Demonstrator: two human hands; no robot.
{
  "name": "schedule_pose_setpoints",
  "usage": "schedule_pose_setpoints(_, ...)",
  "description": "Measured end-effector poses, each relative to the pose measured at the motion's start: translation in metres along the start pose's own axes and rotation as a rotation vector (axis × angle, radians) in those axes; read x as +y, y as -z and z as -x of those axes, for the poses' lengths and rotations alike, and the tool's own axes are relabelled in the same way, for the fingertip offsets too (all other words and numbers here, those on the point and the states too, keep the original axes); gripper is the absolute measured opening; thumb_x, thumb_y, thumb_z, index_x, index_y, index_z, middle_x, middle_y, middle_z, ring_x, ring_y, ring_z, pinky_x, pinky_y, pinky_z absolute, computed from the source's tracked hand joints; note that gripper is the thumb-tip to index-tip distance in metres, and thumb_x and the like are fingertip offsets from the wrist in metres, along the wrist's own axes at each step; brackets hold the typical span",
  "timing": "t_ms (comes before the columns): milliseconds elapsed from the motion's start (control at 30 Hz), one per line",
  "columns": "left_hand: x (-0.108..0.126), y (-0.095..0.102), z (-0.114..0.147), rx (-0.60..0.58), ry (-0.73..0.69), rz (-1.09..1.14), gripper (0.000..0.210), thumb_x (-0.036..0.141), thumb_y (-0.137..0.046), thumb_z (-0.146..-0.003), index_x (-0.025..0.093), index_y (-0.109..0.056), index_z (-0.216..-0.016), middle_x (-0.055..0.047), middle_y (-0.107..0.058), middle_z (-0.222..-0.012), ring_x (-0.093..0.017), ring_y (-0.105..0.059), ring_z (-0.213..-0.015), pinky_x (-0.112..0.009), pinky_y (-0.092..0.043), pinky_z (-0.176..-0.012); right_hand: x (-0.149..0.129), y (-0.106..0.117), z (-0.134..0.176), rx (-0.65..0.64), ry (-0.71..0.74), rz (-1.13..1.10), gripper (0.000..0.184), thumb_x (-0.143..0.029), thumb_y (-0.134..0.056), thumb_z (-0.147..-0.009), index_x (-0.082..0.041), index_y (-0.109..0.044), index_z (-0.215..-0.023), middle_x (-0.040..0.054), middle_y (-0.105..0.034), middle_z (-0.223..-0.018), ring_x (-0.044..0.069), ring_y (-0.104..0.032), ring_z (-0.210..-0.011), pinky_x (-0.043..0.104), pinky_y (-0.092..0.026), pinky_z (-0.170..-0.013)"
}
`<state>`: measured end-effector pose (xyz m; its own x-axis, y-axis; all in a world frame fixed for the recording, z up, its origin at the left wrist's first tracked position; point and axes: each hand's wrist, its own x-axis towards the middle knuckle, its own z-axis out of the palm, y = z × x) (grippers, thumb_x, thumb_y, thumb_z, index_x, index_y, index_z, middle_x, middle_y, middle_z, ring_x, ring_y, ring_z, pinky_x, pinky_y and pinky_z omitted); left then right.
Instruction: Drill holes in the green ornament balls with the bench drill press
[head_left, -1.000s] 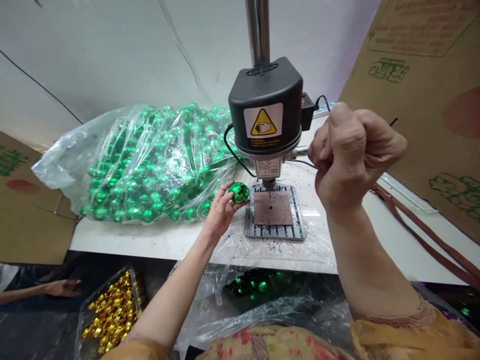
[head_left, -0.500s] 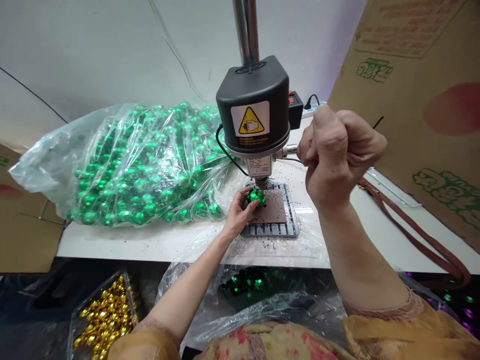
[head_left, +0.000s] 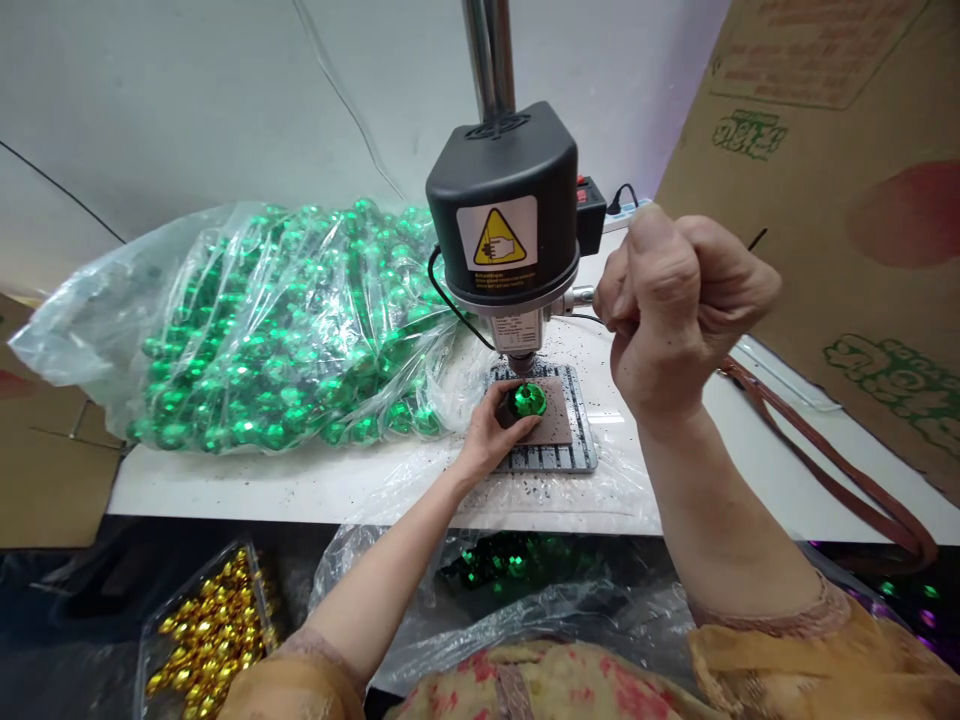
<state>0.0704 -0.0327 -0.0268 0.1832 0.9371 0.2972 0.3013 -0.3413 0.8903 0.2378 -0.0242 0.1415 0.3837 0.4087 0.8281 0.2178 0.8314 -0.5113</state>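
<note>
A shiny green faceted ball [head_left: 530,400] rests on the brown pad [head_left: 556,425] of a small drill press [head_left: 504,215], under its chuck [head_left: 523,366]. My left hand [head_left: 495,435] grips the ball from the left between thumb and fingers. A dark spot shows on top of the ball, just below the chuck. My right hand [head_left: 667,310] is closed in a fist around the press's feed lever, whose metal hub [head_left: 579,298] shows to the left of the fingers; the grip hides most of the lever.
A clear bag of green balls [head_left: 292,340] lies on the left of the white table [head_left: 247,490]. Cardboard boxes [head_left: 840,200] stand at both sides. A brown strap [head_left: 825,465] hangs off the right. Below the front edge is a bin of gold balls [head_left: 214,625]. Dark shavings dot the table.
My left hand has shifted the green ball slightly right, and its dark-spotted top now faces up under the chuck. The right hand stays closed on the lever, nearly unmoved.
</note>
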Motion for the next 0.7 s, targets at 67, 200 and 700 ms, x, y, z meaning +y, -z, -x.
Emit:
schedule_pose_setpoints(67,0.001,0.000,0.001,-0.006,-0.010,-0.005,0.052,0.043,-0.082,-0.083,0.021,-0.061,-0.125,-0.008,-0.072,-0.117,-0.025,-0.069,-0.107,-0.040,-0.056,-0.095,-0.003,0.000,0.000,0.004,-0.006,-0.037,0.050,-0.045,-0.056,-0.097,-0.024,-0.037,-0.057,-0.0011,-0.036,-0.049,0.013,-0.037,-0.045,0.038,-0.031,-0.047)
schedule_pose_setpoints(200,0.000,0.000,0.001,0.002,-0.020,-0.010,0.052,0.042,-0.082,-0.083,0.021,-0.061,-0.125,-0.008,-0.072,-0.116,-0.025,-0.069,-0.106,-0.039,-0.056,-0.094,-0.003,-0.001,0.008,0.047,0.051,-0.127,0.053,-0.038,-0.060,-0.096,-0.021,-0.032,-0.055,-0.0039,-0.026,-0.048,0.008,-0.031,-0.043,0.033,-0.022,-0.046)
schedule_pose_setpoints(700,-0.004,-0.001,0.001,0.010,-0.032,0.010,0.052,0.046,-0.081,-0.083,0.022,-0.060,-0.124,-0.008,-0.071,-0.117,-0.025,-0.068,-0.108,-0.040,-0.054,-0.097,0.011,0.002,0.028,0.086,0.199,-0.251,0.055,-0.020,-0.060,-0.092,-0.019,-0.020,-0.055,-0.0051,-0.023,-0.049,0.005,-0.024,-0.042,0.030,-0.016,-0.044)
